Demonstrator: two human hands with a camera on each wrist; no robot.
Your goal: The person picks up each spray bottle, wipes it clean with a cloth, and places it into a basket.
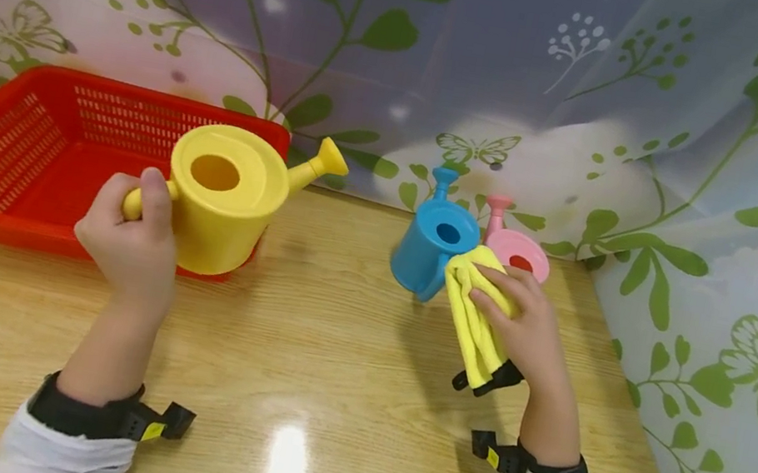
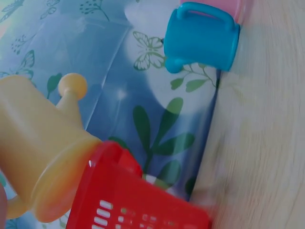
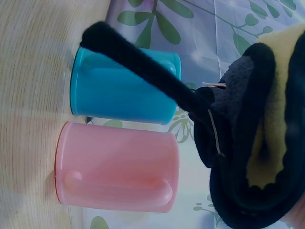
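Note:
My left hand (image 1: pixel 134 231) grips the handle of a yellow watering can (image 1: pixel 222 217), raised upright in front of the red basket's right end. In the left wrist view the yellow watering can (image 2: pixel 43 148) appears tilted beside the basket. My right hand (image 1: pixel 524 321) holds a folded yellow cloth (image 1: pixel 475 313) with black edging and a dark strap. The cloth hangs just in front of a blue watering can (image 1: pixel 433 250) and a pink watering can (image 1: pixel 519 253), which stand side by side on the table. In the right wrist view the dark strap crosses in front of the blue can (image 3: pixel 124 90).
A red plastic basket (image 1: pixel 45 228) with slotted walls stands at the left against a printed curtain (image 1: pixel 390 86) of leaves and butterflies. The curtain also runs along the right side. The wooden table (image 1: pixel 297 357) spreads out in front, with a bright reflection near its front.

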